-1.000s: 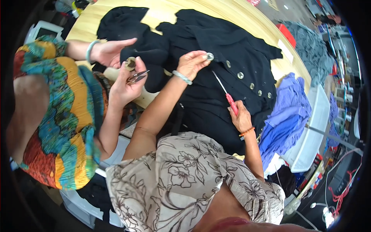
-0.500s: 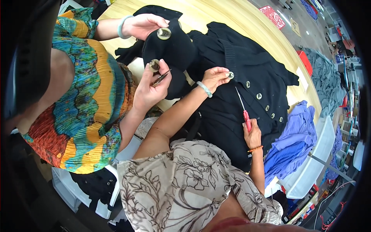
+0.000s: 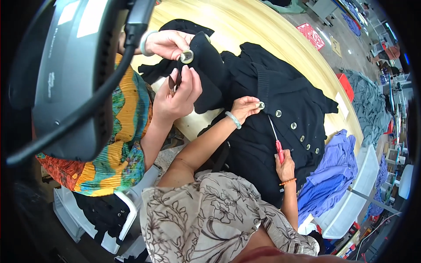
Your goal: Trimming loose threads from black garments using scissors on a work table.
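My left hand (image 3: 246, 108) pinches a round, pale-rimmed button (image 3: 262, 105) on the front band of a black knitted cardigan (image 3: 289, 83). Several matching buttons run down the band to the right of it. In my closed right hand (image 3: 285, 166) is a slim tool with a red handle (image 3: 279, 148) and a long, narrow metal shaft; its exact kind is unclear. The shaft's tip points up at the band, just below the pinched button. Whether it touches the cloth I cannot tell.
On my left, a co-worker's hands (image 3: 177, 94) hold a small dark tool and a large button at another black garment (image 3: 206, 74). Purple clothing (image 3: 331, 162) lies to my right by a white bin (image 3: 353, 193). A white crate (image 3: 125, 208) with black garments stands lower left.
The whole view has shifted, so the table sits lower. The co-worker's tool hand has come up to the large button. My hands keep their holds on the button and the red-handled tool.
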`<state>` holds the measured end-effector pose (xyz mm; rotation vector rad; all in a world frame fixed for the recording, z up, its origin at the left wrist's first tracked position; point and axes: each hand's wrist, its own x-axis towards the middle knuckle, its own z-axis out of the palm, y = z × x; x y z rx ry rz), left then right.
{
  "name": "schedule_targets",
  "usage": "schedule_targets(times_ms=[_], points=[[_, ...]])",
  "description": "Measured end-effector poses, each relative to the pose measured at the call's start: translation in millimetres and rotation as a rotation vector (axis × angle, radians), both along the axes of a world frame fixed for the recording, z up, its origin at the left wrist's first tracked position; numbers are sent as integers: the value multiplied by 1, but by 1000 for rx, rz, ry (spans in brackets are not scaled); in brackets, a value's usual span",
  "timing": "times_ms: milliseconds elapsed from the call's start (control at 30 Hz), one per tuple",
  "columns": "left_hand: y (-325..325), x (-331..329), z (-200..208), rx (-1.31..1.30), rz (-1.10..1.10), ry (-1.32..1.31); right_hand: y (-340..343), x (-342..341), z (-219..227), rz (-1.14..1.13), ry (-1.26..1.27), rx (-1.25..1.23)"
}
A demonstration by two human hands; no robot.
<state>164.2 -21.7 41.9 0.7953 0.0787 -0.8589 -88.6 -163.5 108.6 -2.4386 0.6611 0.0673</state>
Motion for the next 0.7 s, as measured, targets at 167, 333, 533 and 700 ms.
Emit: schedule_targets(times_ms=[167, 333, 533, 700], points=[[-1, -2, -2, -17, 4, 2, 0, 1, -1, 6, 12, -15], [-1, -2, -3, -31, 0, -7, 1, 2, 0, 5, 33, -31], [-2, -3, 0, -10, 4, -13, 1, 0, -3, 13, 18, -52], [0, -3, 0, -28, -12, -16, 3, 1, -2, 11, 15, -60]])
